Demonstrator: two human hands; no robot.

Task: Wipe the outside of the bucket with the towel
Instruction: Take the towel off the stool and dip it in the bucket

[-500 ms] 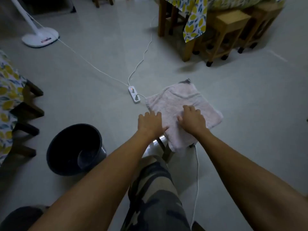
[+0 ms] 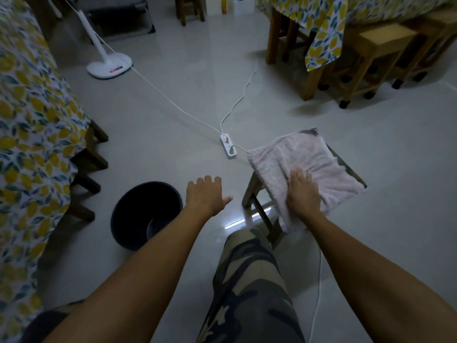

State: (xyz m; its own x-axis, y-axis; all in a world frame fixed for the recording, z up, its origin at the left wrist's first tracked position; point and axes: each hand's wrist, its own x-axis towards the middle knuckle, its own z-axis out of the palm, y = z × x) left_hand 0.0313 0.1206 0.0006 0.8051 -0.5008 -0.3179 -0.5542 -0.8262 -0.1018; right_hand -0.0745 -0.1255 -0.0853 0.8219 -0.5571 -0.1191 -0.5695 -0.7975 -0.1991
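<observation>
A dark bucket (image 2: pixel 138 214) stands upright on the pale tiled floor at the lower left, its inside facing up. A pale pink towel (image 2: pixel 309 159) lies spread over a small wooden stool (image 2: pixel 257 199) to the right. My right hand (image 2: pixel 303 194) lies flat on the towel's near part, fingers together, pressing it down. My left hand (image 2: pixel 206 194) hovers in the air between the bucket and the stool, fingers spread, holding nothing, just right of the bucket's rim.
A white power strip (image 2: pixel 228 146) with cords lies on the floor beyond the stool. A white fan base (image 2: pixel 110 66) stands at the far left. Lemon-print tablecloths hang at left (image 2: pixel 32 125) and top right, with wooden stools (image 2: pixel 380 55) there. My camouflage trouser leg (image 2: pixel 249 288) is below.
My left hand has come off the towel and moved left toward the bucket. My right hand stays on the towel. The view has tilted up and shifted.
</observation>
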